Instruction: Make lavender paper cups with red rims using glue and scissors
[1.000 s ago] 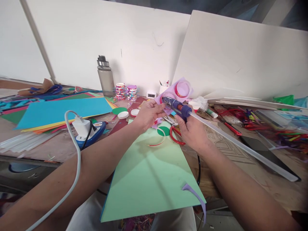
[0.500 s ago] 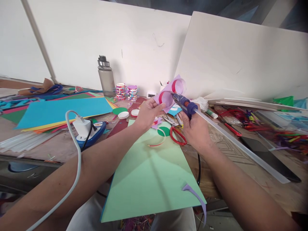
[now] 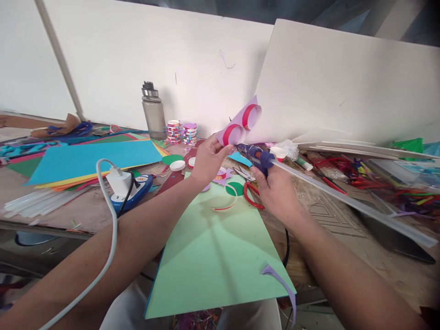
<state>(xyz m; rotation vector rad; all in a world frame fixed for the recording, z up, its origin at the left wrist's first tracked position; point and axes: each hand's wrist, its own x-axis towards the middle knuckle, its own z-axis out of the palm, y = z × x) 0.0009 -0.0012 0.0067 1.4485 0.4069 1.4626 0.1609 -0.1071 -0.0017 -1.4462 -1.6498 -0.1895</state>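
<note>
Between the fingers of my left hand point(image 3: 210, 160) is a sheet of purple paper point(image 3: 246, 111), tilted up to the right. Two red paper rings point(image 3: 233, 133) stand on it, one beyond the other. My right hand point(image 3: 280, 195) is closed around a blue hot glue gun point(image 3: 255, 155), with a long clear glue stick point(image 3: 343, 192) jutting from its rear. The gun's nozzle is close to the lower edge of the nearer ring; whether it touches cannot be seen. Below the hands lie red-handled scissors point(image 3: 252, 196), a green paper disc point(image 3: 235, 189) and a thin curled strip point(image 3: 227, 207).
A light green sheet point(image 3: 220, 256) overhangs the table's front edge. Coloured sheets point(image 3: 99, 158), a power strip point(image 3: 132, 195) with a white cable, and a bottle point(image 3: 153, 112) are on the left. A dark phone-like slab point(image 3: 395, 238) and loose craft bits lie right.
The purple paper has turned and shifted slightly left, its rings now facing more sideways. The glue gun's tip has moved left and down, below the nearer ring. A white-and-red cup has come into view.
</note>
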